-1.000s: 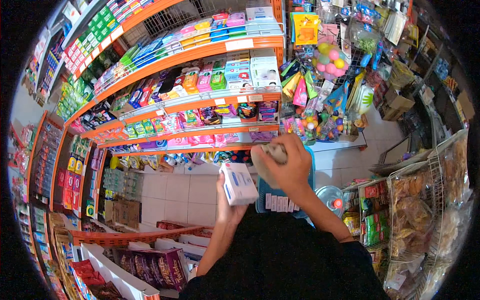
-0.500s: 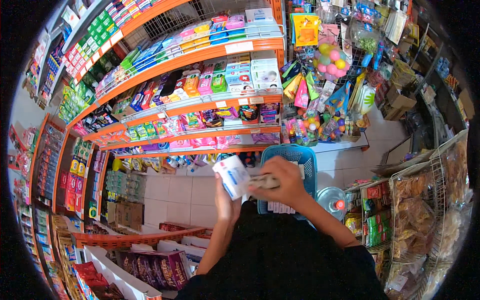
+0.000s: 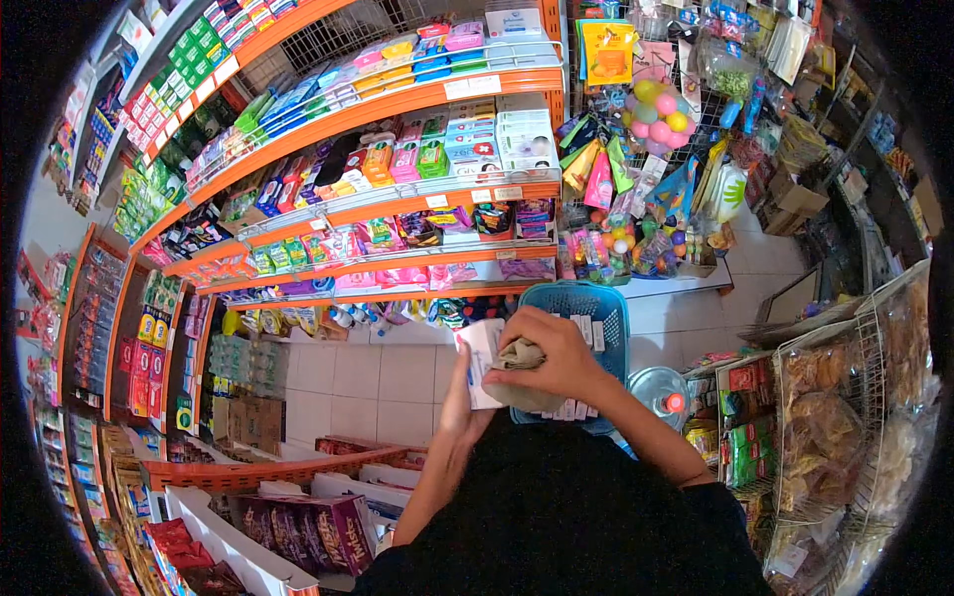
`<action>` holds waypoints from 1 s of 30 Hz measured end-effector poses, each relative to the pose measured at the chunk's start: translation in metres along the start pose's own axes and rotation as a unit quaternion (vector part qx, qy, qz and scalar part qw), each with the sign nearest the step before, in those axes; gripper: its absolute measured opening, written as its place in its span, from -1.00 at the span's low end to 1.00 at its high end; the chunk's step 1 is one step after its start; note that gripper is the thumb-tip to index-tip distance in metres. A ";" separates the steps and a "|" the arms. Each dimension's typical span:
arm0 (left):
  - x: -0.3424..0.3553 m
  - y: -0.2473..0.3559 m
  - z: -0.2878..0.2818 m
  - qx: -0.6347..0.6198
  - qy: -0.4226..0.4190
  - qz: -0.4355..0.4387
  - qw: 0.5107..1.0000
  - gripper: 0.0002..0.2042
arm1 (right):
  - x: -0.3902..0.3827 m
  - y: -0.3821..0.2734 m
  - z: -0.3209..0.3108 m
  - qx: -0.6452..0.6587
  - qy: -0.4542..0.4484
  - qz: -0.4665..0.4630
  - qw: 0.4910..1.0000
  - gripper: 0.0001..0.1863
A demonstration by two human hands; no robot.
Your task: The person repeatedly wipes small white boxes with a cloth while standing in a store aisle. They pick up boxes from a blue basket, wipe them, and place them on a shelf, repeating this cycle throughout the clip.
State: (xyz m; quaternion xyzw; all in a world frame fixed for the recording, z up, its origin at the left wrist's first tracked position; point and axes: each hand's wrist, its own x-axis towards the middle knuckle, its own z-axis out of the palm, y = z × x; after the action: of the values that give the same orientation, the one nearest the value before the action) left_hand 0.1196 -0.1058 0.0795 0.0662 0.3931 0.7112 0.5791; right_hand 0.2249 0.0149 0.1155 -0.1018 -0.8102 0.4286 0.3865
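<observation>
Sitting in the left grip (image 3: 464,409), which clasps it from the side, a smooth white carton (image 3: 481,360) is probably light and slightly slippery, stiff yet easily dented, so best held by opposite side walls. Clenched around a soft, crumpled greyish cloth (image 3: 521,356), the right grip (image 3: 558,350) is close against the carton, contact being hard to confirm. Beyond lie a perforated teal plastic basket (image 3: 617,343) of small white boxes (image 3: 597,336), a clear round jug (image 3: 654,389) and orange-edged shelves (image 3: 397,215).
</observation>
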 end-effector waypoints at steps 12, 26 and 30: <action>-0.010 0.000 -0.012 0.347 -0.134 -0.022 0.928 -0.65 | 0.019 0.023 -0.025 0.105 -0.184 0.144 0.967 -0.60; 0.007 -0.028 -0.005 0.048 0.017 -0.009 0.999 -0.55 | -0.023 0.072 0.013 0.103 0.045 0.200 0.973 -0.64; 0.020 -0.033 -0.019 -0.045 0.095 0.060 0.993 -0.52 | -0.045 0.047 0.018 0.010 0.024 0.210 0.977 -0.72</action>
State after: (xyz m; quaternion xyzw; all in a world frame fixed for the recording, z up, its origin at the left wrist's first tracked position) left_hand 0.1278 -0.0972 0.0383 -0.0043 0.4088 0.7648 0.4979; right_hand 0.2350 0.0098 0.0491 -0.2753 -0.7570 0.5061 0.3082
